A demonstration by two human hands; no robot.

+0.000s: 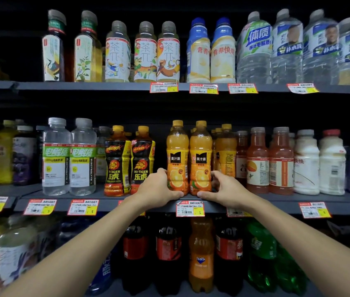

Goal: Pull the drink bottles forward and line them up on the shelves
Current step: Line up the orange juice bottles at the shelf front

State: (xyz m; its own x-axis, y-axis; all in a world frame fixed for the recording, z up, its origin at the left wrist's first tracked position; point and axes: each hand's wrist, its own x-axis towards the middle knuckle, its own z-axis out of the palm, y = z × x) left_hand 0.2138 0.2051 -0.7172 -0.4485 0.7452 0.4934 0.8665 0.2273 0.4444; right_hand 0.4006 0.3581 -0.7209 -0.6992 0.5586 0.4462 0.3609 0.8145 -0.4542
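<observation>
Your left hand [159, 189] wraps the foot of the left juice [177, 155], and your right hand [225, 189] wraps the foot of the right juice [201, 155]. Each grip is closed on its own bottle, with the fingers curled round the outer side and the thumb along the front base. Both bottles stand upright and touching at the front lip of the middle shelf [277, 205], centre of the frame. The black tiger bottles [130, 161] are to their left, and a third juice [226, 151] sits further back on the right.

They look full, so expect some weight, carried low. The walls appear to be thin clear plastic with a pinched waist and a bulged lower body, which will likely give if you squeeze hard. The glossy printed sleeve looks slick, so rely on the curve of the base rather than on pressure. Low is the right place to hold, because these are tall and narrow and a pull near the yellow cap could tip them. The shelf looks like smooth dark painted metal, so they should slide easily.
</observation>
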